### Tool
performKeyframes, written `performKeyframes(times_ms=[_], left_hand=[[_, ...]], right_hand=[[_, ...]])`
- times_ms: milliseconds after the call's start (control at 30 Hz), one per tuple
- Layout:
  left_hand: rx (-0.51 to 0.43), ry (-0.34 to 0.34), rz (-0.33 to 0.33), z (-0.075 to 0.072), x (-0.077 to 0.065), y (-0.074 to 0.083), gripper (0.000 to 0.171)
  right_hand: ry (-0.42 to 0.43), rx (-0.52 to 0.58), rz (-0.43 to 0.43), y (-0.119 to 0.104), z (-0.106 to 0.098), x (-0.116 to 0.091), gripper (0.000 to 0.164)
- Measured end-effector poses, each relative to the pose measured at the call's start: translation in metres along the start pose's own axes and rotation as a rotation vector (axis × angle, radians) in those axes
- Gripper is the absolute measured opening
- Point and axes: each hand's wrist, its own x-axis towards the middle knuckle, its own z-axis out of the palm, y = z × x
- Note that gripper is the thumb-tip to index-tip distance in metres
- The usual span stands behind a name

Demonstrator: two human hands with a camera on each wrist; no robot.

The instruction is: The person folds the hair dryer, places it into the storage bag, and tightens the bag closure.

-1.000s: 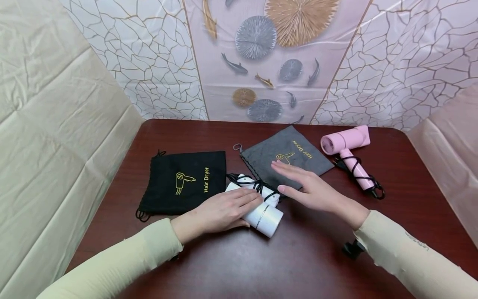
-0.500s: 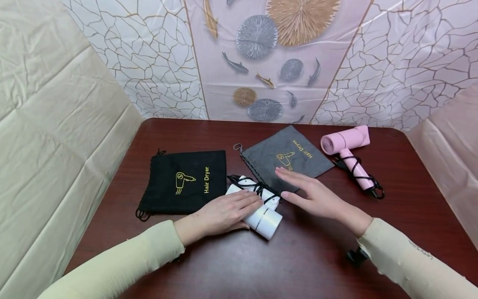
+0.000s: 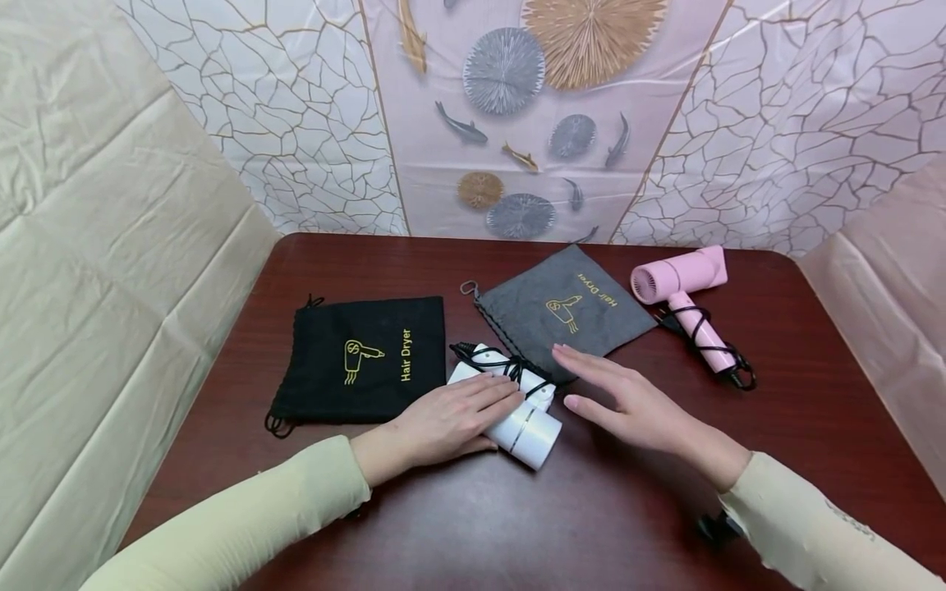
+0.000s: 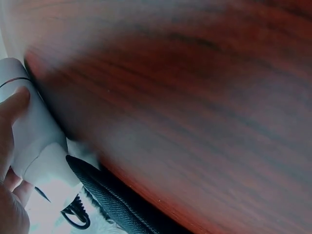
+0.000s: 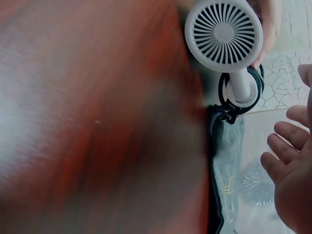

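A white folding hair dryer (image 3: 535, 439) with a black cord lies at the middle of the table. My left hand (image 3: 451, 419) lies over its barrel and grips it, the thumb (image 4: 19, 100) on the near side in the left wrist view. The round intake grille (image 5: 224, 31) of this dryer faces the right wrist view. To the right, my right hand (image 3: 636, 402) hovers with fingers extended, apart from the dryer and holding nothing. Just behind the dryer, a grey drawstring pouch (image 3: 532, 304) lies flat, marked "Hair Dryer".
A black "Hair Dryer" pouch (image 3: 318, 361) lies left of the white dryer. At the right rear rests a pink hair dryer (image 3: 676, 275), its black cord wound around the handle. Patterned cloth (image 3: 436, 213) hangs behind the table (image 3: 473, 525).
My right hand has drawn back toward me and slightly right, off the grey pouch's printed drawing. The left hand stays on the white hair dryer, which has hardly moved.
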Motion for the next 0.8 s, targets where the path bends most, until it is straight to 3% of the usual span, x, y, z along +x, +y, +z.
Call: performKeyframes(times_ms=[233,433,600,800], left_hand=[[0.001,-0.01,-0.004,-0.006,-0.002,-0.001,0.082],[-0.022,0.012,-0.026,-0.024,-0.011,-0.016,0.078],[-0.004,0.009,-0.108,-0.048,-0.029,-0.039,0.068],[0.044,-0.07,-0.24,-0.075,-0.059,-0.07,0.059]], right_hand=[[0.006,-0.017,-0.009,-0.006,0.005,-0.012,0.069],[0.001,-0.023,-0.034,-0.01,0.008,-0.011,0.07],[0.009,-0.04,-0.075,-0.011,0.01,-0.008,0.07],[0.006,-0.053,-0.096,-0.013,0.011,-0.006,0.07]])
